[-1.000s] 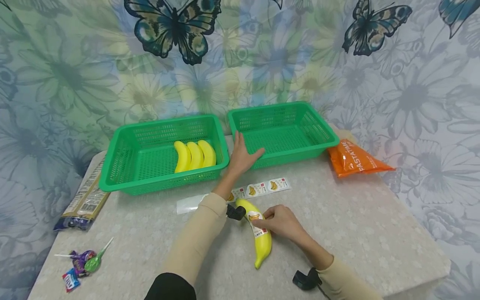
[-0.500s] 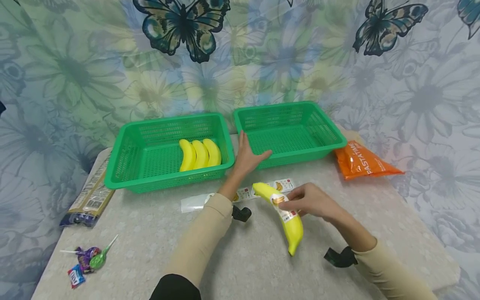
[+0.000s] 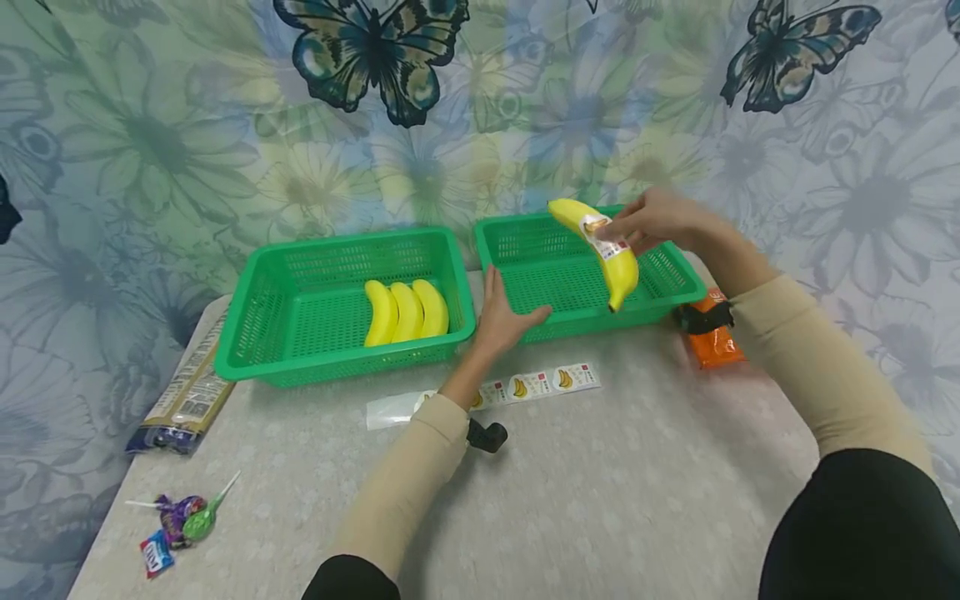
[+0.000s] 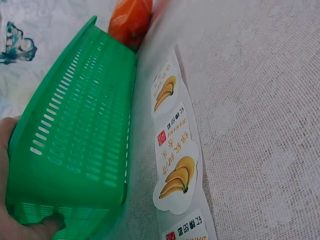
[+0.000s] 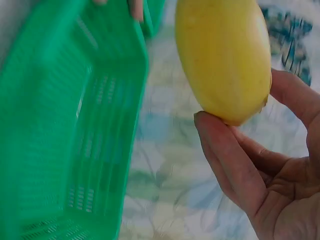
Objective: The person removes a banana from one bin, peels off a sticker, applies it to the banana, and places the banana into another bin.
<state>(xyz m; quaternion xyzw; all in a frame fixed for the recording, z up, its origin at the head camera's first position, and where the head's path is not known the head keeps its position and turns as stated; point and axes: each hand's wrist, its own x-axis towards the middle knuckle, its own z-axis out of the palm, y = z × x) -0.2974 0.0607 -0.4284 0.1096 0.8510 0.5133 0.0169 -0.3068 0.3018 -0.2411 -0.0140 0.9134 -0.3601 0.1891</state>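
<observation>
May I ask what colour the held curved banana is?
The banana is yellow, clearest in the head view.

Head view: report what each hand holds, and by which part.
The right hand holds a banana by its labelled middle. The left hand is spread at a corner of the right-hand green basket; no grip shows.

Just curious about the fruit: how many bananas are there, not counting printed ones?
4: three bananas side by side in the left green basket, one labelled banana in the right hand near the right green basket.
</observation>
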